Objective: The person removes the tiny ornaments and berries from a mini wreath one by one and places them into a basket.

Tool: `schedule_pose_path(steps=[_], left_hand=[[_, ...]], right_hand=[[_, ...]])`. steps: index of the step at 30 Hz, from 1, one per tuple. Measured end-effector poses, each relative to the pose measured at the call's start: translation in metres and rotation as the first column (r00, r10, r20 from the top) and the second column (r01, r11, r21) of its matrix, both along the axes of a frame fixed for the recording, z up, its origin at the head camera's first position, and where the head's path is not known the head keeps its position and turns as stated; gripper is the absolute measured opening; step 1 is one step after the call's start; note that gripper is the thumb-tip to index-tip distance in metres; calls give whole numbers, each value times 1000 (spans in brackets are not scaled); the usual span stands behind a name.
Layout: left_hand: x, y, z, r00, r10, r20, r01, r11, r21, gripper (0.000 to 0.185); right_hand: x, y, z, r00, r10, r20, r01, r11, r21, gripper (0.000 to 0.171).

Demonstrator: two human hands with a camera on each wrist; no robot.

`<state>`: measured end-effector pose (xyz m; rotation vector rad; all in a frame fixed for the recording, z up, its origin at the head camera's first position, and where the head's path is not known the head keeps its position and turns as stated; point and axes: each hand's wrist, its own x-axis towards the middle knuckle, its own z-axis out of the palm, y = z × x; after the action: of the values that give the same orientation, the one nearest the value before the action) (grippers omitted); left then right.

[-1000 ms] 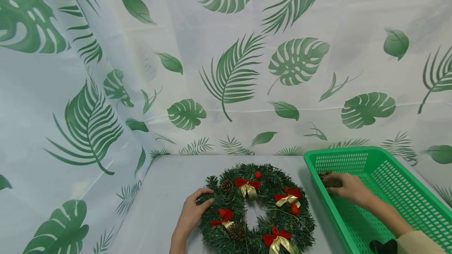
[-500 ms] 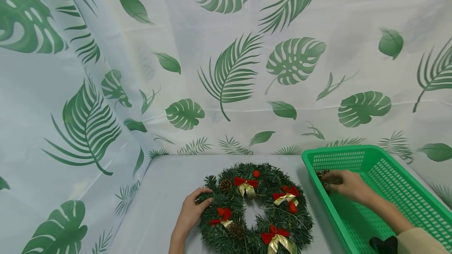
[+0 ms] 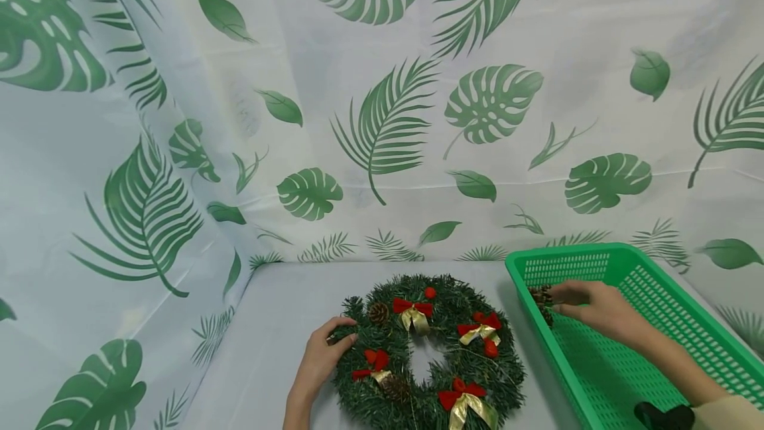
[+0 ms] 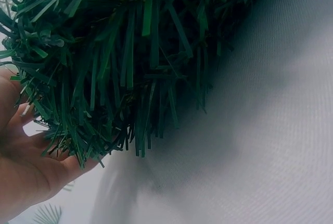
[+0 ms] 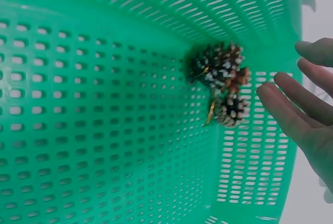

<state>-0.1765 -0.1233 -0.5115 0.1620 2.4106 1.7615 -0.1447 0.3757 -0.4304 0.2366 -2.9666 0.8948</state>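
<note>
A green Christmas wreath lies on the pale tabletop, decorated with red-and-gold bows, red balls and pine cones. My left hand holds its left edge; in the left wrist view the thumb and fingers go round the green bristles, which partly hide the fingertips. My right hand is in the green basket, just beside some pine cones. The right wrist view shows that hand with fingers apart and nothing between them. White-tipped pine cones sit together in the basket's corner, one with a gold loop.
The basket's raised, perforated walls stand close to the right of the wreath. A leaf-printed white sheet hangs behind the table and along its left side. A black object is at the right wrist.
My right hand has drawn back slightly to the right from the pine cones, so more of them shows. The left hand stays on the wreath. The head view has shifted slightly.
</note>
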Motion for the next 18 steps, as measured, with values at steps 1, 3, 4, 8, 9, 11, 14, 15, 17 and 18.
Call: schedule_pose_path(steps=[1,3,4,8,9,11,14,15,17,18], left_hand=[[0,0,0,1000,-1,-1,1,1000,3,31],[0,-1,0,1000,0,0,0,1000,2,31],[0,-1,1,1000,1,-1,-1,1000,0,31],[0,-2,1,1000,7,-3,-7,1000,-15,30],[0,-2,1,1000,7,-4,-7,1000,-17,30],[-1,-2,1,1000,6,-5,-6,1000,-18,30],[-1,-2,0,1000,1,-4,-1,1000,-14,30],[-1,-1,0,1000,-1,-6,1,1000,-13,30],[-1,-1,1,1000,0,-8,0,1000,-14,30],[-1,-1,1,1000,2,-8,-2,1000,-14,30]], right_hand=[[1,-1,2,1000,-1,-3,1,1000,-4,33],[4,-3,6,1000,-4,-5,3,1000,-10,34],[6,-5,7,1000,-3,-6,2,1000,-13,34],[12,-12,14,1000,-9,-12,9,1000,-27,33],[14,-14,16,1000,-10,-12,10,999,-33,33],[18,-18,19,1000,-14,-16,13,999,-49,32],[25,-25,23,1000,-3,-11,2,996,-87,31],[27,-27,24,1000,1,-10,-2,995,-102,30],[31,-32,27,1000,7,-6,-8,990,-139,30],[34,-35,28,1000,8,-6,-9,988,-155,31]])
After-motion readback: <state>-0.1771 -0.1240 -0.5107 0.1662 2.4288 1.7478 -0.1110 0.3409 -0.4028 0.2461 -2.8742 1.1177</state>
